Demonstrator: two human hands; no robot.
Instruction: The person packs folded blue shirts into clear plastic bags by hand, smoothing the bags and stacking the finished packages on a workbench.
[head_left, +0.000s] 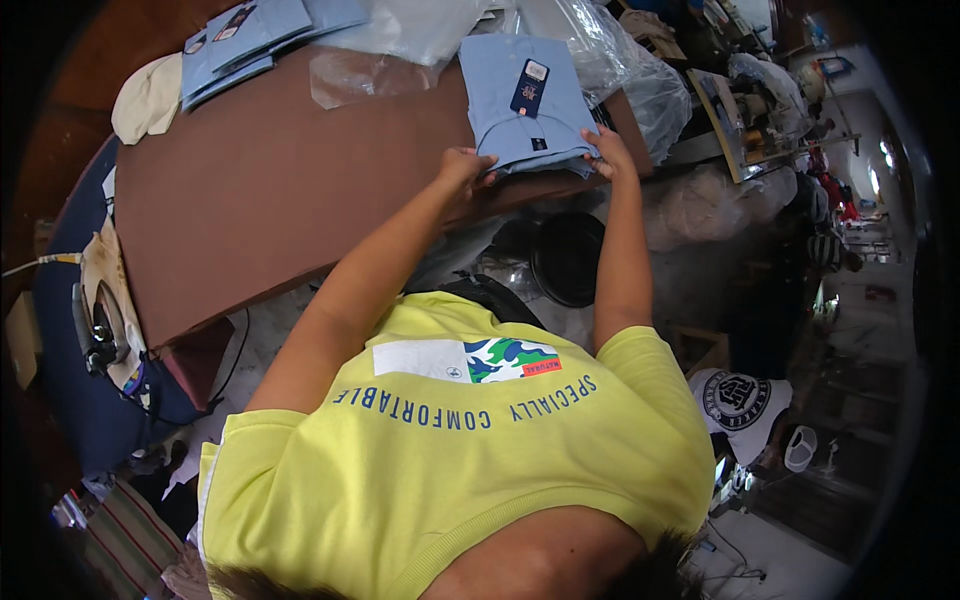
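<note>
A folded light blue shirt (505, 95) lies at the right end of the brown table, its neckline toward me. A dark hang tag (529, 88) rests on its front, and a small dark label shows inside the collar. My left hand (468, 168) pinches the near left corner of the shirt, fingers closed on the fabric. At the near right corner, my right hand (609, 153) grips the cloth between thumb and fingers. The shirt's near edge is slightly raised between both hands, with layers of fabric showing below it.
Several folded blue shirts (245, 40) are stacked at the table's (270, 190) far left, beside a cream cloth (148, 98). Clear plastic bags (400, 30) lie along the far side. An iron (103, 325) stands at the left. Below the table edge is a round black stool seat (568, 260).
</note>
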